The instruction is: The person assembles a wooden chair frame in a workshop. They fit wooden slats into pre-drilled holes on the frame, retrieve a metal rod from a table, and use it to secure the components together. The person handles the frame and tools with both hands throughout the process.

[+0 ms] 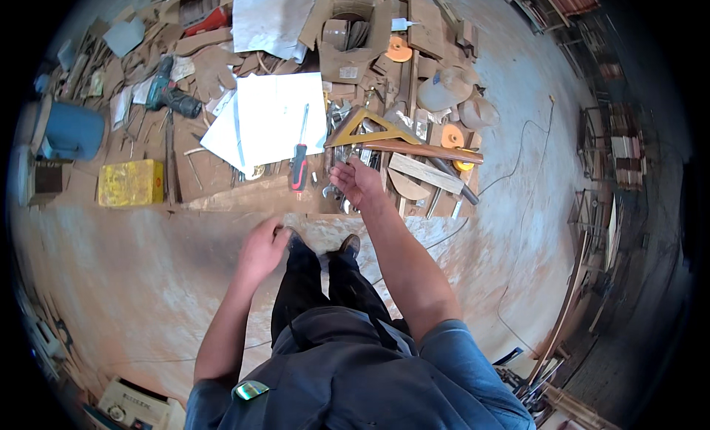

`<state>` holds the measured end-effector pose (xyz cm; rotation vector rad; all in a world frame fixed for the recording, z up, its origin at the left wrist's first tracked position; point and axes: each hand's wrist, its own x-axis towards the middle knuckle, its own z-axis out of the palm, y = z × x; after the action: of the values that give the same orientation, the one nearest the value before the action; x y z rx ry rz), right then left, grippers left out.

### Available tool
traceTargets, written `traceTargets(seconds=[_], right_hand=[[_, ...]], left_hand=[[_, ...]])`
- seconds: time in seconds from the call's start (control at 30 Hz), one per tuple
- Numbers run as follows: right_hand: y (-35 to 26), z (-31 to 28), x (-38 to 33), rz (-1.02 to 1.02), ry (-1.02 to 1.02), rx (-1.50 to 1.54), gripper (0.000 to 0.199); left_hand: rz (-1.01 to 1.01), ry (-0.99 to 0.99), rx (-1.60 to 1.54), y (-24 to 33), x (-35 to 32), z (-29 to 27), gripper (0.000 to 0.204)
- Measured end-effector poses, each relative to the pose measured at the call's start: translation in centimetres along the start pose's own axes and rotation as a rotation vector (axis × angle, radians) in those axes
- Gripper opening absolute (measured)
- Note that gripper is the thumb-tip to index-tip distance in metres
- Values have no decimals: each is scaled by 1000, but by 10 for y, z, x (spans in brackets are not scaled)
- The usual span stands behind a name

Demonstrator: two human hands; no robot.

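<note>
My right hand [357,181] reaches over the table's front edge, its fingers curled in among metal wrenches [345,203]. What the fingers pinch, if anything, is hidden. Just left of it lies a screwdriver [299,167] with a red and black handle, its shaft resting across white paper sheets [274,119]. Beyond the hand, a yellow triangular square [364,128] touches a brown wooden handle [433,150]. My left hand [264,245] hangs in front of the table edge with loosely bent fingers, thumb apart, and nothing visible in it.
A green cordless drill [166,93], a yellow box [131,183] and a blue bucket [72,130] are at left. Cardboard scraps, orange discs [452,136], a plastic jug [446,88] and a pale wood strip [426,173] crowd the table. A cable [510,171] crosses the floor at right.
</note>
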<state>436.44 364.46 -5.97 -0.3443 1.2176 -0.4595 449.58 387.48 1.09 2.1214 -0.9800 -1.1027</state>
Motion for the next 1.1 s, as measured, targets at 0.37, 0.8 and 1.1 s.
traceTargets(seconds=[0.37,0.8,1.1], right_hand=[[8,2,9,17,-86,320,21],[-26,2,0,-45,-244,230,6],[-39,-4,-9,-155,-271,154,7]], left_hand=[[143,58,336,94,202,47,36],[-30,10,60,63,191,57,30],[-241,124,-258,74,173,68,25]])
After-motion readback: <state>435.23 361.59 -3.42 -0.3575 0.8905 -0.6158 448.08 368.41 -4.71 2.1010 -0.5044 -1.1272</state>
